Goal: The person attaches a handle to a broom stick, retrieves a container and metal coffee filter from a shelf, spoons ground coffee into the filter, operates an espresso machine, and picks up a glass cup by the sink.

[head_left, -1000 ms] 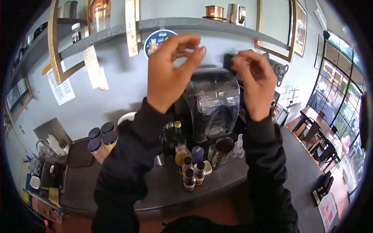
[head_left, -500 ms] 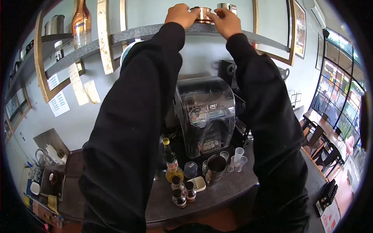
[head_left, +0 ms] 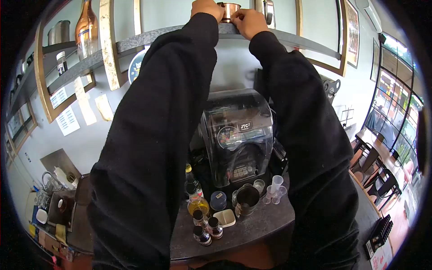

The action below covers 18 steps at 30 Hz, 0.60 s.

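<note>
1. Amber glass bottle (head_left: 87, 36), far left, on the long grey shelf (head_left: 144, 40); untouched.
2. Left hand (head_left: 207, 8) raised to shelf height, at the cup's left side. Fingers partly cut off and hidden; cannot tell how far they are spread or whether they grip.
3. Small dark-capped brown bottles (head_left: 202, 237) on the dark bench (head_left: 265, 229); no hand near.
4. Shiny copper-coloured metal cup (head_left: 231, 11): upright at the shelf, between the hands. Reach done, looks like; no clear lift off the shelf yet.
5. Right hand (head_left: 250, 22): fingers bent, nearly together, seemingly pinching the cup's lower right side.
6. Silver metal pitcher (head_left: 259, 6), just right of the cup; not handled.
</note>
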Each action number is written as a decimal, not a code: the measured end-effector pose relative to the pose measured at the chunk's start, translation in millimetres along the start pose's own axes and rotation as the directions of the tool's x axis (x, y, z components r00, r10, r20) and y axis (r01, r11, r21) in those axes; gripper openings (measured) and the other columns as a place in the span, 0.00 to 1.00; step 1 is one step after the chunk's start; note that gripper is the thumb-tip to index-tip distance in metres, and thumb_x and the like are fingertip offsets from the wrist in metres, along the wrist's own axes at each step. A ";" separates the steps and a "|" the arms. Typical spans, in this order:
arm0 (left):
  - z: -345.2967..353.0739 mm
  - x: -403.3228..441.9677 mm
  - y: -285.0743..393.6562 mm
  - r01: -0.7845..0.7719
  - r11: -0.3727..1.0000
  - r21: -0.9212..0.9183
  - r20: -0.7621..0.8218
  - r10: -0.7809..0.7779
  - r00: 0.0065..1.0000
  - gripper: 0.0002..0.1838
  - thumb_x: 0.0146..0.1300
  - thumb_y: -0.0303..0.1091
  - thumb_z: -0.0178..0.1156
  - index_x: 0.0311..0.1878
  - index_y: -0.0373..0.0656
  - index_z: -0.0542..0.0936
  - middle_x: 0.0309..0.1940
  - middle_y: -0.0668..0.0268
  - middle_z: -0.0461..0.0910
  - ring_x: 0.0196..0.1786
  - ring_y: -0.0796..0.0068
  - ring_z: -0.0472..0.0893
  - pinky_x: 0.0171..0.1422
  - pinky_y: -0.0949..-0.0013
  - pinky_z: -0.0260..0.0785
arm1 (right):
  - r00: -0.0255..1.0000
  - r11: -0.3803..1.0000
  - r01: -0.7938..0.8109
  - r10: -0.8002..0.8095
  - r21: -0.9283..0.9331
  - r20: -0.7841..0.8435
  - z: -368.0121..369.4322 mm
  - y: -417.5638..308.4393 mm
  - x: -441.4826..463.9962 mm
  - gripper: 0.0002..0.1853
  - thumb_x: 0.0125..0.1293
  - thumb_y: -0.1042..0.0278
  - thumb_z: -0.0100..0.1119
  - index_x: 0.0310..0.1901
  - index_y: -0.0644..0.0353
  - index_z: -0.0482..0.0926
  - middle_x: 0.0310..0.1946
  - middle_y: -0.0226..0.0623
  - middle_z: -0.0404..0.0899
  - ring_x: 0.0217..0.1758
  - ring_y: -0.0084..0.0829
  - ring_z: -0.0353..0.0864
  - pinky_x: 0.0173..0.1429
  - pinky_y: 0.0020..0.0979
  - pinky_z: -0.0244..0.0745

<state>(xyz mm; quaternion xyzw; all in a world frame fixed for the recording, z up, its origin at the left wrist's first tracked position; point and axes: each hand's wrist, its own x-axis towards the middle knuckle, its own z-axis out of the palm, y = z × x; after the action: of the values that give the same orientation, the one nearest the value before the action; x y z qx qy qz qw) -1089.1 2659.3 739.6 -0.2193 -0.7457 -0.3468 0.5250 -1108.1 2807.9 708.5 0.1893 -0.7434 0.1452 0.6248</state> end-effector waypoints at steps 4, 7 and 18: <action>-2.1 16.3 -7.5 0.088 0.995 0.039 0.015 -0.088 0.996 0.18 0.49 0.40 0.62 0.29 0.29 0.77 0.31 0.43 0.77 0.38 0.48 0.78 0.41 0.58 0.71 | 0.986 0.983 -0.129 0.141 0.128 -0.085 -3.3 3.1 -1.1 0.18 0.54 0.51 0.58 0.36 0.57 0.81 0.29 0.40 0.81 0.35 0.39 0.81 0.45 0.32 0.73; -22.9 14.2 -7.5 0.074 0.994 0.080 0.088 -0.081 0.993 0.16 0.49 0.40 0.63 0.29 0.34 0.79 0.32 0.50 0.79 0.37 0.53 0.79 0.42 0.61 0.72 | 0.966 0.966 -0.206 0.227 0.159 -0.124 -6.9 10.1 -0.1 0.24 0.54 0.45 0.57 0.39 0.60 0.80 0.33 0.39 0.81 0.38 0.36 0.81 0.46 0.31 0.73; -111.2 -34.2 -7.1 0.303 0.669 -0.678 0.443 0.043 0.896 0.05 0.54 0.24 0.56 0.33 0.33 0.78 0.29 0.61 0.78 0.33 0.70 0.79 0.40 0.74 0.74 | 0.865 0.428 -0.489 0.349 0.760 0.361 -91.1 -93.3 -36.0 0.20 0.55 0.54 0.61 0.39 0.63 0.76 0.31 0.33 0.76 0.34 0.24 0.74 0.39 0.24 0.69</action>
<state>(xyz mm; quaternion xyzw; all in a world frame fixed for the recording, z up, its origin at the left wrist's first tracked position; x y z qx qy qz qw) -1011.8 2572.8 728.8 -0.4248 -0.6528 -0.5972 0.1915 -980.0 2770.1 687.3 0.2809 -0.6505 0.6157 0.3448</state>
